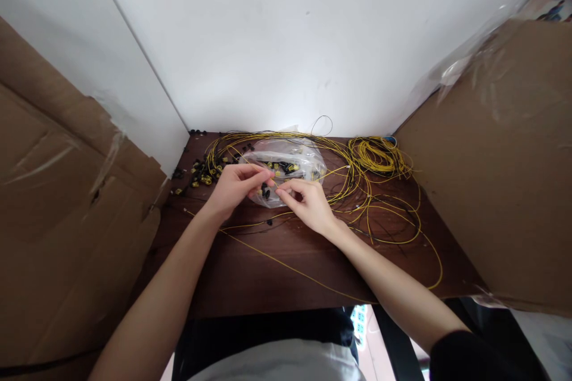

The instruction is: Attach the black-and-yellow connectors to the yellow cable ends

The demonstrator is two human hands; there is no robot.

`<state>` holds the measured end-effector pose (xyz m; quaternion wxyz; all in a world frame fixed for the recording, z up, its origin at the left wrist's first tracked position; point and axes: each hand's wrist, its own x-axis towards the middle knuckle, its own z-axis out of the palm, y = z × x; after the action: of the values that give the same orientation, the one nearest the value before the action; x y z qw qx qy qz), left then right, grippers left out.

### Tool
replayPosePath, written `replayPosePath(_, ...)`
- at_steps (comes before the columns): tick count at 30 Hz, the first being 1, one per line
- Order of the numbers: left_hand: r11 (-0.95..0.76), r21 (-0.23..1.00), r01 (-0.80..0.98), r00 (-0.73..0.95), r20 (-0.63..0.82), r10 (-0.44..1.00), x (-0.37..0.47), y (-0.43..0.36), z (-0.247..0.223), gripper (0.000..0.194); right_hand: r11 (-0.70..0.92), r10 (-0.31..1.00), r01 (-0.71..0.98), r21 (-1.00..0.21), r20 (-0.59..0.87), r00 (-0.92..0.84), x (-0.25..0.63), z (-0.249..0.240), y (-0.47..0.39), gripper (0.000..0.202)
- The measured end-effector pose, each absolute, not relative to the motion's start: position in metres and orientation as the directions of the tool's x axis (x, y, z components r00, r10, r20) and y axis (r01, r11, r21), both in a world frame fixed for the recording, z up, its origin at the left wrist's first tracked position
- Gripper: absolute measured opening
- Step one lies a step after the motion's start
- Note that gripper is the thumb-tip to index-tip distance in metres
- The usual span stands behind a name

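Note:
My left hand (239,186) and my right hand (309,202) meet near the middle of the table, fingertips almost touching. Between them runs a short stretch of thin yellow wire (276,184), pinched by both hands; whether a small part sits on its end is too small to tell. Below and behind the hands lies a clear plastic bag (308,161) holding black and yellow connectors (286,167). A long bundle of yellow and black wires (268,134) arcs around the bag. Another yellow wire (277,259) trails across the front of the table under my right forearm.
Loose black and yellow connectors (202,176) are scattered on the dark wooden table (268,286) at left. A coil of yellow wire (378,156) lies at the back right. Cardboard sheets (67,202) stand on both sides, and a white wall (286,41) closes the back.

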<state>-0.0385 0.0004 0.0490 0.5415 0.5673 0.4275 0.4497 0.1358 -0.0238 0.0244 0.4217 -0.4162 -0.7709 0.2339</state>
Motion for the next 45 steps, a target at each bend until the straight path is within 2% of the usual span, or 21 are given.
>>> replayPosePath(5, -0.138, 0.919, -0.37, -0.118, 0.101, 0.988, -0.043, 0.009, 0.051, 0.022, 0.523, 0.852, 0.44, -0.73, 0.444, -0.276, 0.137, 0.024, -0.024, 0.018)
replayPosePath(8, -0.138, 0.87, -0.473, -0.164, 0.067, 0.984, -0.046, 0.012, 0.053, 0.025, 0.512, 0.859, 0.443, -0.736, 0.435, -0.27, 0.137, 0.023, -0.024, 0.02)
replayPosePath(11, -0.113, 0.878, -0.464, -0.122, 0.063, 0.991, -0.045, 0.012, 0.053, 0.026, 0.482, 0.876, 0.432, -0.762, 0.408, -0.257, 0.136, 0.023, -0.024, 0.02)
replayPosePath(14, -0.068, 0.918, -0.392, -0.046, 0.054, 0.997, -0.042, 0.009, 0.05, 0.027, 0.397, 0.916, 0.353, -0.847, 0.339, -0.217, 0.135, 0.023, -0.023, 0.021)
replayPosePath(17, -0.054, 0.97, -0.237, 0.04, 0.065, 0.997, -0.04, 0.005, 0.048, 0.027, 0.259, 0.957, 0.164, -0.952, 0.23, -0.178, 0.135, 0.026, -0.021, 0.026)
replayPosePath(19, -0.071, 0.99, -0.12, 0.098, 0.083, 0.992, -0.038, 0.003, 0.048, 0.026, 0.192, 0.969, 0.031, -0.981, 0.184, -0.167, 0.135, 0.028, -0.02, 0.029)
replayPosePath(25, -0.098, 0.987, 0.123, 0.294, 0.058, 0.954, -0.036, -0.003, 0.05, 0.025, 0.131, 0.987, -0.157, -0.979, 0.143, -0.067, 0.139, 0.028, -0.014, 0.028)
replayPosePath(32, -0.125, 0.977, 0.174, 0.323, 0.064, 0.944, -0.038, -0.002, 0.051, 0.025, 0.015, 0.992, -0.407, -0.913, 0.065, -0.108, 0.141, 0.028, -0.011, 0.023)
replayPosePath(35, -0.178, 0.956, 0.234, 0.317, 0.098, 0.943, -0.039, 0.0, 0.049, 0.027, 0.059, 0.992, -0.382, -0.922, 0.097, -0.082, 0.144, 0.031, -0.008, 0.023)
replayPosePath(38, -0.261, 0.895, 0.362, 0.295, 0.156, 0.943, -0.04, 0.003, 0.045, 0.026, 0.146, 0.987, -0.266, -0.953, 0.159, -0.031, 0.151, 0.033, -0.004, 0.026)
replayPosePath(42, -0.361, 0.742, 0.566, 0.321, 0.205, 0.925, -0.043, 0.007, 0.036, 0.023, 0.226, 0.974, -0.122, -0.966, 0.225, 0.024, 0.163, 0.032, 0.005, 0.036)
replayPosePath(45, -0.44, 0.599, 0.669, 0.366, 0.25, 0.897, -0.045, 0.007, 0.031, 0.021, 0.274, 0.961, -0.102, -0.956, 0.269, 0.058, 0.17, 0.028, 0.01, 0.037)
